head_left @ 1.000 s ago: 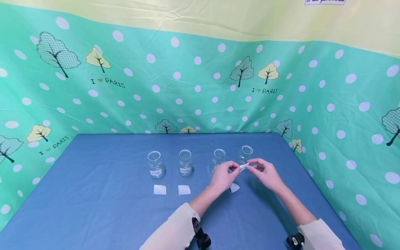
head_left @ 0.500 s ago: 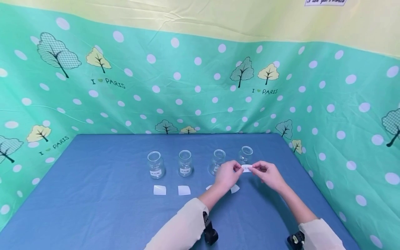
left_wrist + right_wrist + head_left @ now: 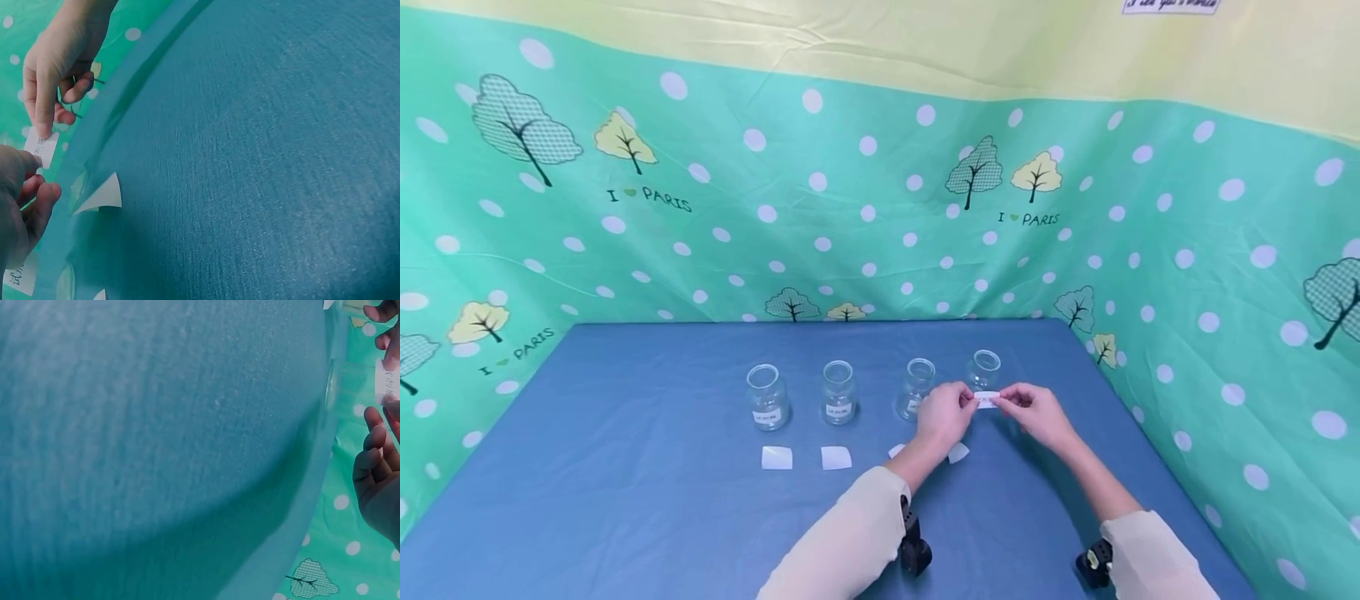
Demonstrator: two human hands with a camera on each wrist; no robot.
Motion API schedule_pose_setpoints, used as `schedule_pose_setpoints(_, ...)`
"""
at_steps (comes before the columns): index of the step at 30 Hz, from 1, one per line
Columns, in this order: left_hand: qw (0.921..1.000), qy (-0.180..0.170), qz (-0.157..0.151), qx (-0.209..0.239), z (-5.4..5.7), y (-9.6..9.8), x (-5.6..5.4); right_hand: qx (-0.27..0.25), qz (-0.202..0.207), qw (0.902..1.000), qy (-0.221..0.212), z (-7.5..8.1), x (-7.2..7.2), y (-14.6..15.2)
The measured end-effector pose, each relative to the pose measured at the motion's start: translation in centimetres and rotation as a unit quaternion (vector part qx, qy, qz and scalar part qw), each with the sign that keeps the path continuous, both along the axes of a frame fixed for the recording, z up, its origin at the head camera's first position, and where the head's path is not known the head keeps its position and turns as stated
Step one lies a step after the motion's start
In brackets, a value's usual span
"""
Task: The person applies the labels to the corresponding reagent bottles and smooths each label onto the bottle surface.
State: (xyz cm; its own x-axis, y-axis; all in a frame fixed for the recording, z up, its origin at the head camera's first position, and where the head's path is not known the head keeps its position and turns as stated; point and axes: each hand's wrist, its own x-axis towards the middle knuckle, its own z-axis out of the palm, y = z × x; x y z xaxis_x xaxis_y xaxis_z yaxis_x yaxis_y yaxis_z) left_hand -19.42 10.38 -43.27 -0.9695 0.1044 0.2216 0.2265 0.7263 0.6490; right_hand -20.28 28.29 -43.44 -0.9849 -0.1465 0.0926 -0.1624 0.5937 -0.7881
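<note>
A small white label [image 3: 987, 400] with dark writing is stretched between my two hands. My left hand [image 3: 945, 414] pinches its left end, and my right hand [image 3: 1037, 414] pinches its right end. Just behind the label stands the rightmost glass jar [image 3: 984, 371], whose lower part is hidden; whether the label touches the glass I cannot tell. To the left, another glass jar [image 3: 917, 382] carries a label partly covered by my left hand. In the left wrist view the held label [image 3: 42, 147] shows between the fingertips of both hands.
Two more open glass jars, one at far left [image 3: 767, 396] and one beside it [image 3: 838, 390], bear white labels. White paper pieces [image 3: 777, 457] lie in a row before the jars; one curled piece [image 3: 958, 452] is near my left wrist. A polka-dot cloth [image 3: 865, 208] hangs behind the blue table [image 3: 647, 467].
The label has turned from tilted to nearly level, with its writing facing me. My left forearm has swung to the right, while both hands keep pinching the label's ends.
</note>
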Motion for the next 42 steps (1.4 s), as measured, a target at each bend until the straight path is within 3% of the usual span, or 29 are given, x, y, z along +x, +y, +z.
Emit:
schedule_pose_setpoints(17, 0.9993, 0.022, 0.023, -0.018, -1.3, 0.8, -0.3, 0.006, -0.041, 0.9991, -0.002, -1.2, -0.9, -0.3)
schedule_pose_setpoints(28, 0.9987, 0.003, 0.043, 0.026, -1.5, 1.4, -0.8, 0.001, -0.054, 0.9985, 0.001, -1.6, -1.3, -0.4)
schedule_pose_setpoints(33, 0.9983, -0.011, 0.050, 0.027, -1.4, 1.4, -0.9, -0.001, -0.060, 0.9982, 0.008, -1.7, -1.4, -0.4)
schedule_pose_setpoints(42, 0.9975, -0.005, 0.068, 0.020, -1.6, 1.4, -0.6, -0.007, -0.075, 0.9972, 0.004, -1.7, -1.3, -0.5)
